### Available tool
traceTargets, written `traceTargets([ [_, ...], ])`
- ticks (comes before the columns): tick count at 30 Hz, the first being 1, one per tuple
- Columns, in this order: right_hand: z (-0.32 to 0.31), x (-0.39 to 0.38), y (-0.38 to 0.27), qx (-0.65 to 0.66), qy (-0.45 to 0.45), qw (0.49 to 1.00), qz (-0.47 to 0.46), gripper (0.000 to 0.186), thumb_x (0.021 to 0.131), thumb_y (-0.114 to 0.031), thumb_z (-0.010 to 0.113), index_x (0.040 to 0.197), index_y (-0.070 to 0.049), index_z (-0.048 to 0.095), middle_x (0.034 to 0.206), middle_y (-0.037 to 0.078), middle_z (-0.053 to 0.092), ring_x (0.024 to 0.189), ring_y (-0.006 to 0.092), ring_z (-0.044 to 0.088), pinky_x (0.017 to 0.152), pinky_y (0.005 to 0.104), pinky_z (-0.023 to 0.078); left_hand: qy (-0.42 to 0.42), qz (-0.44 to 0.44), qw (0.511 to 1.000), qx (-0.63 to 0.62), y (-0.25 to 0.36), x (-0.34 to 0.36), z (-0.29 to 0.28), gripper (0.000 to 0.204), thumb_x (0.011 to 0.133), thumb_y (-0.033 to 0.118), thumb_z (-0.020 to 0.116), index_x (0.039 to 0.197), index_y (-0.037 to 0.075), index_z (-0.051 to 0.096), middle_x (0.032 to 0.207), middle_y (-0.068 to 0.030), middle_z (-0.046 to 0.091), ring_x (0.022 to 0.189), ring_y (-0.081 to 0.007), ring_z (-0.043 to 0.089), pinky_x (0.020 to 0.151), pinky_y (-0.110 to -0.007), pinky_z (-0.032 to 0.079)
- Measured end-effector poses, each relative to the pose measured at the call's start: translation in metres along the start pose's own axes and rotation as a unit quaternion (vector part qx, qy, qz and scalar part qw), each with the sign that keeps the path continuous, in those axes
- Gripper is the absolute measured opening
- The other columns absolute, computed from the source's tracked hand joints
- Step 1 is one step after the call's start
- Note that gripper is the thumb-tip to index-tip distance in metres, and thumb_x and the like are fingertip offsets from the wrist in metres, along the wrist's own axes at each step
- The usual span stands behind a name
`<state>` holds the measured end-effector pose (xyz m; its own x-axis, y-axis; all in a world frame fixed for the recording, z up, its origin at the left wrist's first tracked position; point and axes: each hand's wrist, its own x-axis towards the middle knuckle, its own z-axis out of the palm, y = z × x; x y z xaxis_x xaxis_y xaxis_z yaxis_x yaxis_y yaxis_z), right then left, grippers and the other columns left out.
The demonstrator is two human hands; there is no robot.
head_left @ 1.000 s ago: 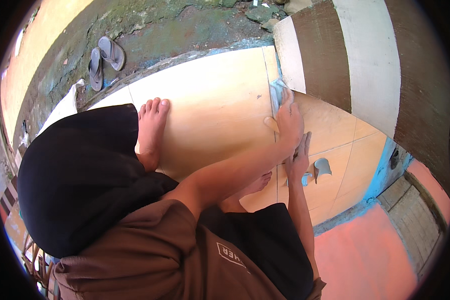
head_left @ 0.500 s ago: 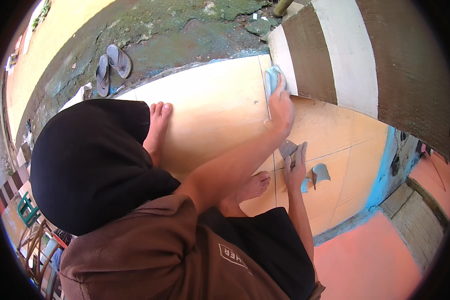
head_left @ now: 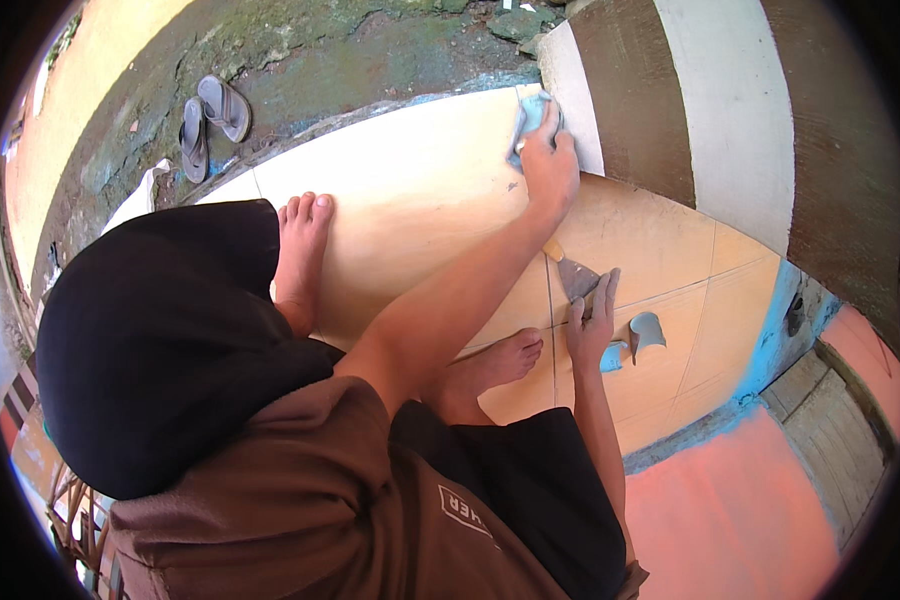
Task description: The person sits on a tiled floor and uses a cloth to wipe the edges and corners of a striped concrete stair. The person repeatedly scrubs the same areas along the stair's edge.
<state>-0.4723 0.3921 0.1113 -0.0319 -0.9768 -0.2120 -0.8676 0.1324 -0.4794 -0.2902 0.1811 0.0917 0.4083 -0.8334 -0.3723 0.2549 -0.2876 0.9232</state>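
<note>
My left hand (head_left: 548, 165) presses a light blue cloth (head_left: 530, 115) onto the tiled floor (head_left: 400, 170) beside the striped painted base, fingers closed over it. My right hand (head_left: 592, 325) rests lower down, fingers stretched out, touching or just beside the grey blade of a putty knife (head_left: 575, 275), whose yellowish handle points up-left. Next to this hand lie a curved grey-blue piece (head_left: 646, 330) and a smaller blue piece (head_left: 612, 356). My bare feet are on the tiles, partly hidden by my left forearm and dark clothing.
The brown-and-white striped surface (head_left: 725, 120) borders the tiles at upper right. Grey sandals (head_left: 213, 120) lie on mossy, broken ground beyond the tile edge. At lower right are a pink-painted surface (head_left: 720, 500), a blue-smeared edge and a grey step (head_left: 820, 430). Chair-like frames stand at lower left.
My left hand and the cloth have moved up along the base toward the far tile edge, uncovering more of the putty knife. My right hand stays near the same spot.
</note>
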Motion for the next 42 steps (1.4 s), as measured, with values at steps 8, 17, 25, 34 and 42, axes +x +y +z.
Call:
traceTargets([
  [8, 0.001, 0.006, -0.004, 0.027, -0.011, 0.999, 0.031, 0.063, 0.091, -0.008, 0.057, 0.148, 0.01, 0.038, 0.161, 0.027, 0.028, 0.144, 0.042, 0.038, 0.113, 0.0414, 0.04, 0.056, 0.071, 0.991, 0.095, -0.011, 0.004, -0.006, 0.059, 0.084, 0.007, 0.058, 0.14, -0.009, 0.051, 0.106, -0.026, 0.065, 0.096, -0.0312, 0.059, 0.093, -0.039, 0.046],
  [17, 0.0, 0.006, -0.007, 0.022, -0.002, 1.0, 0.008, 0.063, 0.09, -0.007, 0.056, 0.148, 0.011, 0.038, 0.16, 0.029, 0.029, 0.145, 0.0429, 0.036, 0.114, 0.043, 0.038, 0.002, -0.112, 0.992, -0.062, 0.011, -0.013, -0.004, 0.05, 0.09, 0.013, 0.057, 0.133, -0.012, 0.056, 0.085, -0.0097, 0.065, 0.076, -0.0144, 0.058, 0.072, -0.032, 0.049],
  [25, 0.001, 0.006, -0.004, 0.002, 0.001, 1.0, -0.012, 0.063, 0.09, -0.007, 0.056, 0.148, 0.011, 0.037, 0.159, 0.031, 0.029, 0.144, 0.045, 0.036, 0.114, 0.0435, 0.037, -0.035, -0.131, 0.99, -0.033, 0.02, -0.016, -0.011, 0.04, 0.094, 0.01, 0.05, 0.128, -0.007, 0.062, 0.078, -0.0003, 0.058, 0.073, -0.0083, 0.05, 0.066, -0.028, 0.043],
  [34, 0.003, 0.008, -0.009, 0.013, -0.012, 1.0, 0.016, 0.065, 0.089, -0.006, 0.056, 0.148, 0.01, 0.037, 0.16, 0.027, 0.03, 0.144, 0.0423, 0.038, 0.112, 0.0423, 0.039, -0.098, -0.161, 0.976, -0.105, 0.009, 0.015, -0.021, 0.049, 0.094, 0.007, 0.048, 0.143, 0.005, 0.053, 0.07, 0.0034, 0.045, 0.057, -0.0069, 0.042, 0.051, -0.026, 0.036],
  [42, 0.007, 0.004, -0.006, -0.022, 0.016, 1.0, -0.012, 0.064, 0.088, -0.006, 0.056, 0.147, 0.011, 0.039, 0.159, 0.028, 0.03, 0.143, 0.0431, 0.039, 0.111, 0.0426, 0.041, -0.117, -0.157, 0.979, -0.056, -0.004, 0.028, -0.02, 0.056, 0.091, 0.009, 0.045, 0.146, -0.004, 0.046, 0.088, -0.0223, 0.069, 0.074, -0.0264, 0.063, 0.074, -0.041, 0.05],
])
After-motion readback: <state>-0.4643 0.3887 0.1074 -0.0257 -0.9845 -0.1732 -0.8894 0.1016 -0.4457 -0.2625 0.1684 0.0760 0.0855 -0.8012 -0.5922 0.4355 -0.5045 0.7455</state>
